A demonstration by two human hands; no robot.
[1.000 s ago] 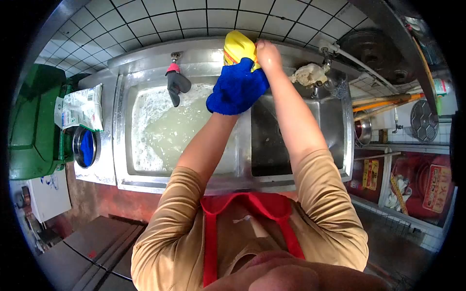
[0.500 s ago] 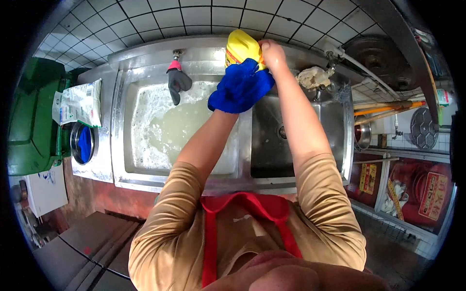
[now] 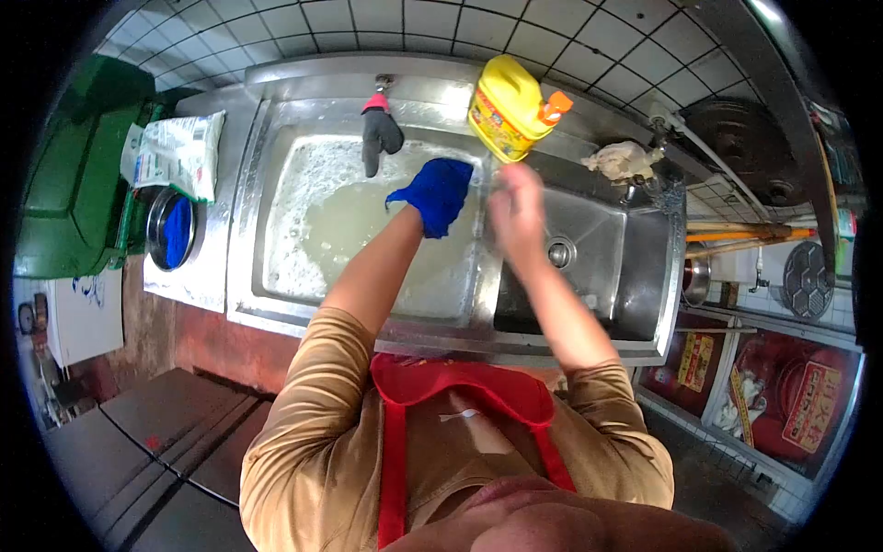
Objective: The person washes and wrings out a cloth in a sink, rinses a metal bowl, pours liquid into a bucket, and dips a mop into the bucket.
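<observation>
A blue cloth point(image 3: 443, 195) covers my left hand point(image 3: 417, 219) like a mitt, hiding the fingers, above the soapy water of the left basin point(image 3: 345, 230). My right hand point(image 3: 517, 207) is bare and smeared by motion near the divider between the basins, so its fingers are not clear. Just behind it, a yellow jug point(image 3: 506, 106) with an orange cap point(image 3: 555, 108) stands on the sink's back edge, apart from both hands. A grey and pink glove point(image 3: 380, 136) hangs from the left tap point(image 3: 384, 83).
The right basin point(image 3: 589, 239) has a round drain. A pale rag point(image 3: 621, 161) lies by the right tap. On the left counter are a white packet point(image 3: 179, 152) and a metal bowl point(image 3: 172, 228) holding something blue. A green bin point(image 3: 74, 175) stands at the far left.
The yellow jug has been let go and now stands upright on the back edge. Both hands have come back from it toward me, the blue cloth moving with my left hand. The view has shifted.
</observation>
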